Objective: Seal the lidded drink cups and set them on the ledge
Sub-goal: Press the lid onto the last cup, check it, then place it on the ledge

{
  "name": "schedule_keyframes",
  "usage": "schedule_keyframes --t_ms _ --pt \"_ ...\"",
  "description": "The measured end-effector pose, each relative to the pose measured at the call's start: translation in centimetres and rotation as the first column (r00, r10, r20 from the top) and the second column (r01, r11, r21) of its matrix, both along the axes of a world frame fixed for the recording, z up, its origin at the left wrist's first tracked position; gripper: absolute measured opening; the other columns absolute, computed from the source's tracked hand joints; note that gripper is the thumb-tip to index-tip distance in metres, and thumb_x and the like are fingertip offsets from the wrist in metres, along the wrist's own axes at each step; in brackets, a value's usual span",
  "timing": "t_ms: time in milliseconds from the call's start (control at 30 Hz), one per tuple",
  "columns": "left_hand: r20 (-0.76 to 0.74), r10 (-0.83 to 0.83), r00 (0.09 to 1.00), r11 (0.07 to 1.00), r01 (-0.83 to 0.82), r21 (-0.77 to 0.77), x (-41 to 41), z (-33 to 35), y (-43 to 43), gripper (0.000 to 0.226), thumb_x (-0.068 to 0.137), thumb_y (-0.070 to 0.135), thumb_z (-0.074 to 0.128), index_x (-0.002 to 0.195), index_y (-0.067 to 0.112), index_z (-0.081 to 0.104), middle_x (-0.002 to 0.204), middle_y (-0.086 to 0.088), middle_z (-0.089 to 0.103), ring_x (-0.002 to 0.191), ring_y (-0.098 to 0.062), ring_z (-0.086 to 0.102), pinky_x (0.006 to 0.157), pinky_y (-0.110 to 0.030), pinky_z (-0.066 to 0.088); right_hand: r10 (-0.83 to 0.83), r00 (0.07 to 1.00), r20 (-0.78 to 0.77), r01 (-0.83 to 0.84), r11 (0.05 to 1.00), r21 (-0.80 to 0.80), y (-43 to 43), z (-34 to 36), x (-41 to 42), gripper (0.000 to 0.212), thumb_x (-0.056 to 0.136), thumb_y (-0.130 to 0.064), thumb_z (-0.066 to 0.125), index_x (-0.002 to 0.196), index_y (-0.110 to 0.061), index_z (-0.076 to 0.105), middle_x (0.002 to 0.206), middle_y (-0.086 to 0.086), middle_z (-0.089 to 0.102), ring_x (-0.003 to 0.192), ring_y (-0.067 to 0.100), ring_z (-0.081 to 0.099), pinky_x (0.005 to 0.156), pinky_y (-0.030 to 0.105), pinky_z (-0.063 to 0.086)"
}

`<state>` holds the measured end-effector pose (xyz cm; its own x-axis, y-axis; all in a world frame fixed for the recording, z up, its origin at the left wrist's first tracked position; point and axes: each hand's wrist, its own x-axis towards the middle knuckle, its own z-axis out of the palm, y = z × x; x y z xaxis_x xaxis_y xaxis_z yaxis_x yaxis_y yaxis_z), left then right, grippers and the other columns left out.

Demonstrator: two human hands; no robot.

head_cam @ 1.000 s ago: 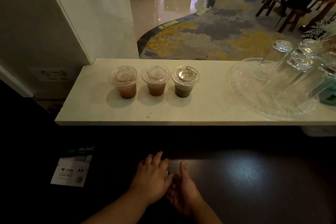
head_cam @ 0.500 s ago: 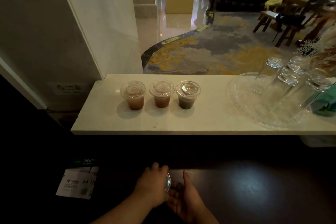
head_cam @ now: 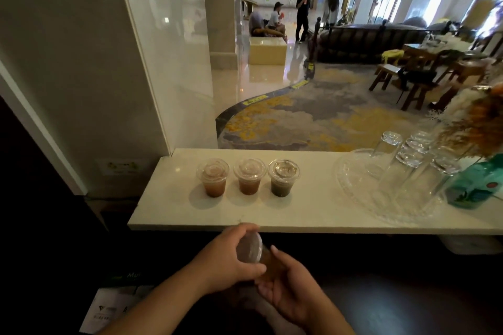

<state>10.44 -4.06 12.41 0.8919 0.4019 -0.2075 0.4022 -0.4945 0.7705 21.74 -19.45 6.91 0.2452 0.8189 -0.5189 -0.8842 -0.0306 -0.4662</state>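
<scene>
Nearest me, my left hand [head_cam: 226, 261] curls its fingers over the lid of a drink cup [head_cam: 250, 249], while my right hand [head_cam: 294, 288] wraps its fingers round the cup's lower body. The cup is tilted, just short of the ledge's [head_cam: 299, 212] near edge. Toward the ledge's left end, three lidded cups [head_cam: 249, 177] stand in a row. Toward its right end, a clear tray [head_cam: 351, 190] holds upturned glasses [head_cam: 383, 152].
</scene>
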Motion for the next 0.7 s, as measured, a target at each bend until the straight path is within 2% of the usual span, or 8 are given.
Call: schedule_keyframes --t_ms 67,167,267,333,400,500,567,700 --pt "0.083 0.061 0.995 0.995 -0.054 -0.086 0.2 1.8 0.7 0.088 0.060 0.065 0.087 0.138 0.056 0.048 0.139 0.021 0.054 0.122 -0.002 0.061 0.107 -0.029 0.053 -0.018 0.996 0.082 0.015 0.999 0.040 0.3 2.5 0.9 0.046 0.097 -0.031 0.062 0.124 0.005 0.070 0.090 0.023 0.069 0.060 0.026 0.067 0.053 0.031 0.060" --pt "0.145 0.143 0.979 0.970 -0.109 -0.219 0.5 5.2 1.1 0.079 0.067 0.069 0.083 0.137 0.055 0.049 0.133 0.019 0.058 0.107 -0.007 0.070 0.087 -0.030 0.062 -0.049 0.954 0.297 0.045 0.999 0.020 0.9 6.5 2.1 0.042 0.098 -0.033 0.062 0.121 0.001 0.070 0.094 0.021 0.071 0.066 0.023 0.067 0.056 0.028 0.059" --pt "0.121 0.249 0.961 0.891 -0.178 -0.418 0.9 7.6 1.2 0.051 0.086 0.060 0.075 0.131 0.046 0.055 0.128 0.008 0.065 0.104 -0.019 0.074 0.082 -0.043 0.067 -0.090 0.851 0.517 0.089 0.996 0.027 1.4 9.9 3.1 0.041 0.093 -0.033 0.067 0.121 -0.004 0.069 0.103 0.019 0.074 0.079 0.025 0.071 0.060 0.029 0.059" --pt "0.065 0.304 0.950 0.813 -0.224 -0.538 1.1 8.7 1.4 0.045 0.089 0.063 0.068 0.127 0.042 0.059 0.130 -0.002 0.068 0.106 -0.029 0.075 0.080 -0.046 0.067 -0.102 0.785 0.612 0.101 0.994 0.036 1.5 11.6 3.3 0.043 0.086 -0.034 0.073 0.119 -0.007 0.070 0.107 0.017 0.074 0.090 0.027 0.072 0.065 0.032 0.059" --pt "-0.009 0.309 0.951 0.746 -0.249 -0.617 1.1 9.4 1.7 0.051 0.091 0.070 0.060 0.129 0.037 0.061 0.128 -0.010 0.070 0.099 -0.036 0.077 0.076 -0.042 0.066 -0.115 0.741 0.661 0.103 0.993 0.057 1.6 12.7 3.4 0.046 0.082 -0.032 0.077 0.120 -0.008 0.069 0.112 0.019 0.074 0.094 0.028 0.072 0.070 0.035 0.059" --pt "-0.093 0.250 0.964 0.687 -0.244 -0.684 1.0 9.9 2.1 0.062 0.087 0.080 0.053 0.128 0.035 0.066 0.123 -0.018 0.073 0.080 -0.030 0.076 0.067 -0.037 0.063 -0.118 0.700 0.704 0.077 0.993 0.090 1.6 13.3 3.5 0.046 0.082 -0.023 0.080 0.124 -0.010 0.067 0.122 0.022 0.070 0.101 0.033 0.071 0.080 0.042 0.057" --pt "-0.092 0.245 0.965 0.655 -0.235 -0.718 1.0 9.8 2.3 0.064 0.085 0.076 0.058 0.128 0.030 0.067 0.120 -0.020 0.074 0.076 -0.028 0.074 0.064 -0.033 0.062 -0.096 0.681 0.726 0.046 0.995 0.088 1.6 13.4 3.5 0.044 0.084 -0.021 0.081 0.125 -0.014 0.067 0.124 0.020 0.069 0.106 0.036 0.070 0.083 0.043 0.057" --pt "-0.009 0.273 0.962 0.645 -0.190 -0.740 0.9 9.5 2.5 0.058 0.084 0.057 0.075 0.131 0.025 0.063 0.125 -0.023 0.071 0.080 -0.033 0.073 0.066 -0.034 0.062 -0.085 0.721 0.687 0.035 0.996 0.086 1.4 13.0 3.6 0.047 0.083 -0.018 0.077 0.129 -0.014 0.066 0.122 0.026 0.066 0.085 0.032 0.069 0.070 0.035 0.060"
